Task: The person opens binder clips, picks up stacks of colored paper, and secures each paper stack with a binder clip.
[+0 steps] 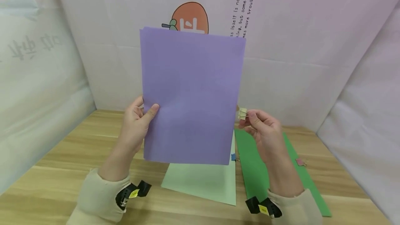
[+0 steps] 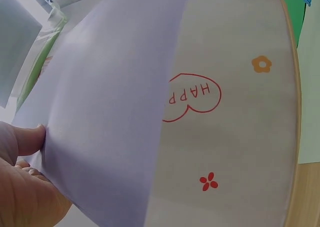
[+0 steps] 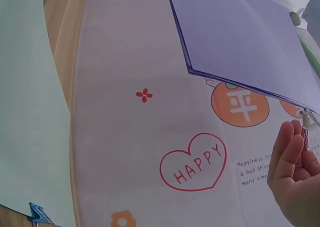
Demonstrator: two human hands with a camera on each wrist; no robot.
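Observation:
A stack of purple paper sheets (image 1: 192, 96) is held upright in front of me. My left hand (image 1: 134, 124) grips its left edge, the thumb on the near face; the left wrist view also shows this thumb (image 2: 30, 139) on the paper. At the right edge, my right hand (image 1: 264, 131) pinches a pale yellow binder clip (image 1: 242, 114) by its wire handles. In the right wrist view the clip (image 3: 306, 118) is right at the edge of the purple sheets (image 3: 240, 42). Whether its jaws bite the paper I cannot tell.
Light green paper (image 1: 203, 183) with a blue binder clip (image 1: 233, 157) lies on the wooden table (image 1: 72, 159), partly behind the purple sheets. To its right is darker green paper (image 1: 253, 169) with a pink binder clip (image 1: 300, 162). Printed white cloth (image 1: 297, 51) encloses the back and sides.

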